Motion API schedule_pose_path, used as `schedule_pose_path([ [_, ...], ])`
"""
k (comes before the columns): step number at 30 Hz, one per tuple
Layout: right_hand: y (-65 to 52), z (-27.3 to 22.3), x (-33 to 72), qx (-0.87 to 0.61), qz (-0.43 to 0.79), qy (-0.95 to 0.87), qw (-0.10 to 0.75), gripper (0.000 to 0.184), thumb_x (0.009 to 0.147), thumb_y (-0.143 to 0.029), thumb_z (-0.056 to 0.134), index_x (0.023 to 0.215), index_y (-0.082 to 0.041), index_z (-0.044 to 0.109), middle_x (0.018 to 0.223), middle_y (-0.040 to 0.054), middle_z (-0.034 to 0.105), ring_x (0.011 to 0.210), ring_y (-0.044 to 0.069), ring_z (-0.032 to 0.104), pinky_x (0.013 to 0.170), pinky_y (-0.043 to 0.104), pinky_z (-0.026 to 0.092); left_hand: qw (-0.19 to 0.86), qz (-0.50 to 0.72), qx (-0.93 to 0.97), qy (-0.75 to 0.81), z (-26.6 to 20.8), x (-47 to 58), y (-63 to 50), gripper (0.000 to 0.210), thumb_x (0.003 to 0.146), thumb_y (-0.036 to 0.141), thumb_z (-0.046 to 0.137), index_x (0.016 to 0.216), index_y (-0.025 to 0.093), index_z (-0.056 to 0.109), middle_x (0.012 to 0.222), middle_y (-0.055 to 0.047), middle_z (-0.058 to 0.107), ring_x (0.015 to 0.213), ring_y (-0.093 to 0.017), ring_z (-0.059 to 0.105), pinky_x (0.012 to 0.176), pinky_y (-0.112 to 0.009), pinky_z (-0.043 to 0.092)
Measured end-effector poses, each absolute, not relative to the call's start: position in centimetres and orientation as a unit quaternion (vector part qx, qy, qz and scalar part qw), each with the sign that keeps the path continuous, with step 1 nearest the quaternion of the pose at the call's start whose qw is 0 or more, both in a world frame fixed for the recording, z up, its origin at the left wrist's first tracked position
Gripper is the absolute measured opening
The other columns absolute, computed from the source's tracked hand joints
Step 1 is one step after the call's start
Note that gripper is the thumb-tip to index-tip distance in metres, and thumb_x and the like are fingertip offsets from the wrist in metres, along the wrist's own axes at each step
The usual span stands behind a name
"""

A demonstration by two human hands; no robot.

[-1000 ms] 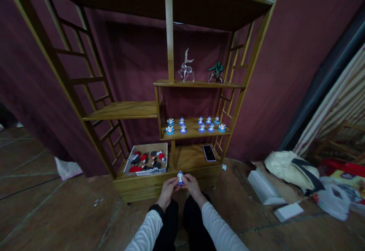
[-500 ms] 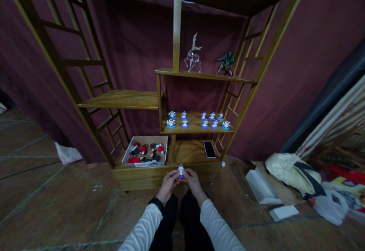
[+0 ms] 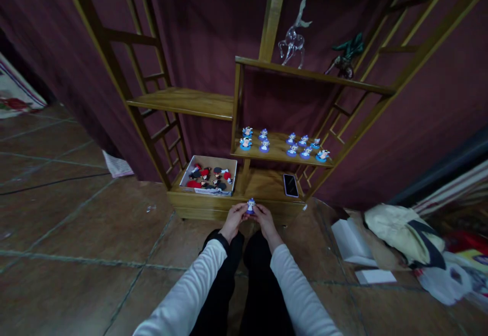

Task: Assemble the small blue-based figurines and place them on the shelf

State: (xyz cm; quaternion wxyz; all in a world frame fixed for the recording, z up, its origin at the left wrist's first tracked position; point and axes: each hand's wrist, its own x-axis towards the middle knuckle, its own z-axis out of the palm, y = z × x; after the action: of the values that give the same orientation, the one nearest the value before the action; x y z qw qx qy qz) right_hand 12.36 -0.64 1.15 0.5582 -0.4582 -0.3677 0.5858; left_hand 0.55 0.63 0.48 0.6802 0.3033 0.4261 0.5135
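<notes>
Between my two hands is a small white and purple figurine (image 3: 250, 206) on a round purple base, held upright in front of the wooden shelf unit. My left hand (image 3: 234, 219) grips its left side and my right hand (image 3: 264, 218) its right side, both with closed fingers. Beyond them, several similar purple figurines (image 3: 264, 145) stand in two rows on the middle shelf (image 3: 277, 149). Blue-based figurines (image 3: 246, 144) stand at both ends of those rows. To the left, an open cardboard box (image 3: 186, 177) holds several red and black figurines lying in a jumble.
A phone (image 3: 290, 185) lies on the bottom shelf. On the upper shelf stand a clear deer figure (image 3: 293, 41) and a dark green figure (image 3: 347, 56). White boxes (image 3: 353, 242), a cream bag (image 3: 400, 232) and plastic bags (image 3: 446, 277) lie on the floor at right.
My view has tilted and shifted, so the shelf unit appears higher and further right. Both hands still hold the same figurine, now seen against the unit's front.
</notes>
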Motion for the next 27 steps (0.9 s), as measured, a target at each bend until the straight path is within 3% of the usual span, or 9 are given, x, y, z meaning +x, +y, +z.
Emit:
schedule_pose_path([
  [20,-0.2,0.5,12.3,-0.476,0.575,-0.36,0.559,0.031,0.06,-0.044,0.069,0.077,-0.018,0.064,0.077,0.0012,0.065,0.07,0.015,0.059,0.067,0.028,0.048,0.666,0.529,0.298,0.433,-0.1,0.6,0.9,0.031,0.062,0.036,0.071,0.081,0.014,0.064,0.061,0.001,0.061,0.047,-0.006,0.052,0.049,-0.018,0.04],
  [27,0.3,-0.8,12.5,-0.485,0.526,-0.41,0.565,0.032,0.061,-0.039,0.068,0.086,-0.019,0.067,0.089,0.0025,0.068,0.085,0.018,0.059,0.082,0.032,0.044,0.605,0.593,0.301,0.438,-0.6,0.9,1.0,0.043,0.059,0.034,0.074,0.094,0.013,0.061,0.057,0.003,0.058,0.048,-0.007,0.051,0.05,-0.02,0.039],
])
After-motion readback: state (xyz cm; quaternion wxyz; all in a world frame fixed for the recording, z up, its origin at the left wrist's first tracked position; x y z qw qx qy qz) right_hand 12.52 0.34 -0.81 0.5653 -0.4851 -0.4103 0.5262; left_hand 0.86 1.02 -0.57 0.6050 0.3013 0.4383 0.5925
